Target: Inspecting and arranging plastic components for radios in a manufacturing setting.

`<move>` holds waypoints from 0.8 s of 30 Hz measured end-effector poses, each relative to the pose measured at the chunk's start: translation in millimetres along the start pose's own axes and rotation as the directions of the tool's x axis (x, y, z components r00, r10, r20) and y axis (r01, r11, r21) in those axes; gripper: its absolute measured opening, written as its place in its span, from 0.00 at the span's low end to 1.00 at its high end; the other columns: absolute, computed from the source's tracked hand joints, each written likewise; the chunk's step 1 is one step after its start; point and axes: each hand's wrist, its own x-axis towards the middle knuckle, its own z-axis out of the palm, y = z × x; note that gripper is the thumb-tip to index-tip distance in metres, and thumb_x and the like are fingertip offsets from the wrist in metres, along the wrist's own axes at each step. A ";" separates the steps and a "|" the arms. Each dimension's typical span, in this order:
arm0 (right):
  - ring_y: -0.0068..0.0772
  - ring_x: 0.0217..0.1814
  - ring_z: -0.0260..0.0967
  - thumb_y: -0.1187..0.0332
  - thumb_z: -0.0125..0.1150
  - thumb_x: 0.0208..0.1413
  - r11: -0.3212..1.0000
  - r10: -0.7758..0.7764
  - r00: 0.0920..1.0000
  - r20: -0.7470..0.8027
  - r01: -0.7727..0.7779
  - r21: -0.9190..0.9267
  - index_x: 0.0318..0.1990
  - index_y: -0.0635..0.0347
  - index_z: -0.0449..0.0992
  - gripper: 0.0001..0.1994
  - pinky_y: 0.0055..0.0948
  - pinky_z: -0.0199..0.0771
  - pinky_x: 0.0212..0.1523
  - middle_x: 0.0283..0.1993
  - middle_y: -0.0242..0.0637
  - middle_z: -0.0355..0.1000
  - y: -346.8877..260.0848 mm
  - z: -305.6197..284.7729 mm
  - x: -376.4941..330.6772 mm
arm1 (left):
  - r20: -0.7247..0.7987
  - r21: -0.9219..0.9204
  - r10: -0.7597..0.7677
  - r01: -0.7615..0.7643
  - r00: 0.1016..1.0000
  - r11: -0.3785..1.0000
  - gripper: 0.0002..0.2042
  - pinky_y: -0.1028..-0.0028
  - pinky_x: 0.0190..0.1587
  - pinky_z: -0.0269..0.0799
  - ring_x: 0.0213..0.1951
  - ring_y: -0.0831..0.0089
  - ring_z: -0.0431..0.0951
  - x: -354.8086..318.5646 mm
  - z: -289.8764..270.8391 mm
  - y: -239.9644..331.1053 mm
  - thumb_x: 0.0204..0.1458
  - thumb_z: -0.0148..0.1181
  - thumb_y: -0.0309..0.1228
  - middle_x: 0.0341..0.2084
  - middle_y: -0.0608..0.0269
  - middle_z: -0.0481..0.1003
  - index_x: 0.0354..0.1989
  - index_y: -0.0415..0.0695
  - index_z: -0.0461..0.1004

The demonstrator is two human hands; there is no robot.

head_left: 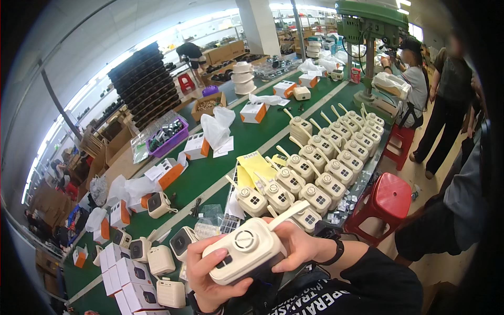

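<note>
Inspection step, by the look of it: left hand [207,275] and right hand [296,242] both wrapped around a cream camera unit [247,252], lifted above the green bench [210,176]. Next probably needs turning it or setting it beside the finished rows [315,163].

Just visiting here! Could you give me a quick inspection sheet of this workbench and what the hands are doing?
Surface: long green table with a white stripe.
Job's things: cream device held in left hand and right hand, both sets of fingers closed on it.
Clutter: rows of like devices, white-and-orange boxes, plastic bags, purple tray.
Cables: nothing seen.
Surroundings: red stool, green drill press, people standing nearby.
</note>
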 end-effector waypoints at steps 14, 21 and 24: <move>0.21 0.50 0.61 0.71 0.60 0.47 0.971 0.230 0.925 -0.303 -0.237 0.012 0.57 0.68 0.54 0.30 0.22 0.64 0.49 0.50 0.37 0.63 -39.6 27.2 9.2 | -0.270 -0.393 -0.558 0.439 0.785 0.808 0.27 0.75 0.46 0.61 0.42 0.71 0.66 6.5 27.6 12.6 0.43 0.59 0.41 0.39 0.56 0.65 0.47 0.37 0.59; 0.23 0.51 0.61 0.69 0.62 0.47 0.977 0.194 0.932 -0.308 -0.156 0.143 0.56 0.67 0.56 0.30 0.24 0.63 0.50 0.50 0.37 0.63 -34.6 26.4 10.9 | -0.237 -0.424 -0.596 0.470 0.768 0.774 0.29 0.73 0.49 0.61 0.46 0.69 0.66 12.2 28.1 6.1 0.44 0.58 0.42 0.44 0.57 0.62 0.51 0.37 0.57; 0.36 0.51 0.61 0.72 0.65 0.39 0.633 -0.390 0.826 -0.406 -0.079 -0.770 0.55 0.60 0.63 0.30 0.32 0.61 0.51 0.52 0.45 0.60 -33.5 31.8 4.8 | -0.228 -0.460 -0.649 0.507 0.726 0.729 0.31 0.71 0.48 0.65 0.50 0.66 0.65 11.8 37.2 7.7 0.49 0.51 0.38 0.50 0.56 0.57 0.58 0.38 0.48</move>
